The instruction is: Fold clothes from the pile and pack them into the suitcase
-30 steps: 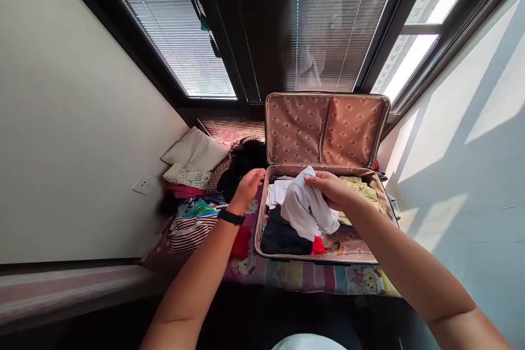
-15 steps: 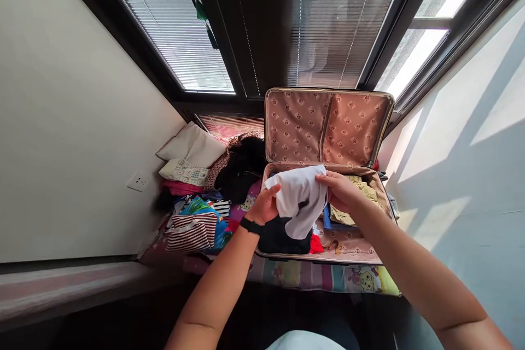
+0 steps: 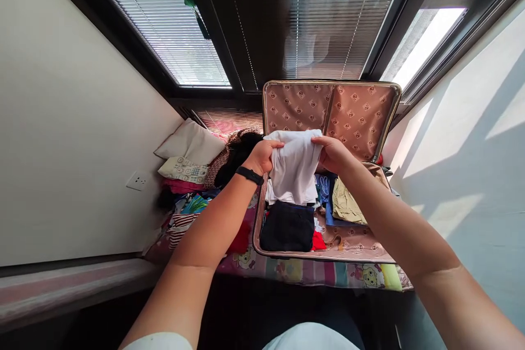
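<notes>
A white folded garment hangs between my hands above the open suitcase; its exact kind I cannot tell. My left hand, with a black band on the wrist, pinches the cloth's upper left corner. At the upper right corner, my right hand grips it between thumb and fingers. Below the cloth, folded black clothing lies in the left half of the suitcase, with white clothing behind it. Khaki clothing and blue clothing lie in the right half, partly covered by my right arm.
Left of the suitcase are a cream pillow, a patterned pouch, a striped cloth and dark clothes. The suitcase lid stands up against the window. A cartoon-print mattress lies underneath. Walls rise on both sides.
Both hands have moved forward with the white garment, toward the suitcase's back. The garment now hangs straighter, and the black clothing below shows more fully.
</notes>
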Demonstrator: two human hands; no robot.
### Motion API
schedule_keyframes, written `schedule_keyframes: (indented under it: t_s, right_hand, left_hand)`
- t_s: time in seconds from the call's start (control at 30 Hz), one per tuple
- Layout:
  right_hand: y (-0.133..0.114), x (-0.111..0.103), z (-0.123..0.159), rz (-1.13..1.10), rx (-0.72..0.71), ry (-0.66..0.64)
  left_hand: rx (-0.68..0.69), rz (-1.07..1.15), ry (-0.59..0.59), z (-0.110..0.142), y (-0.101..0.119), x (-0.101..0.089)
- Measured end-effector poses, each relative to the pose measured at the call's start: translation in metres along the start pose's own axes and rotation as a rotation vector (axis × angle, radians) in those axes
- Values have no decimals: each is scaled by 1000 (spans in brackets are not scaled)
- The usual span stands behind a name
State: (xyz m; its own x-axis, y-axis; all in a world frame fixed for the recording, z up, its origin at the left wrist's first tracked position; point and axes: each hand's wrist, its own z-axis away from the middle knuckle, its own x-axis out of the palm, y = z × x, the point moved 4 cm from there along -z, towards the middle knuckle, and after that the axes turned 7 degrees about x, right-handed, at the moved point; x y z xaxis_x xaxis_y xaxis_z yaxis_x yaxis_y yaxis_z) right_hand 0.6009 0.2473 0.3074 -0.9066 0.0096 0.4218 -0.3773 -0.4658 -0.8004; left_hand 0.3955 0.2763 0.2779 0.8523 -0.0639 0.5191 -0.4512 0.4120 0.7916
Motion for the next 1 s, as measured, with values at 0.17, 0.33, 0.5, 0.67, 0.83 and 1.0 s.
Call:
schedule_keyframes:
  t_s: [0.17,0.33,0.5,0.67,0.83,1.0]
  right_hand:
    - [17,-19,0,47,-3,-74]
    - [138,-81,9,197,168,39]
    - [265,-142,34,430,452,278]
    - [308,-161,54,500,508,303]
    - [317,-161,79,607,518,301]
    - [299,-160,69,751,444,444]
  left_hand:
    - [46,-68,-27,13,-20,-18]
    - [-61,-111,113,43,-152,-73]
    - [-294,-276,371,82,-286,-119]
    - [-392,-391,442,115,-331,-130]
    - [-413,-486,438,147,-328,-133]
    - [-367,-524,496,137,-297,-151]
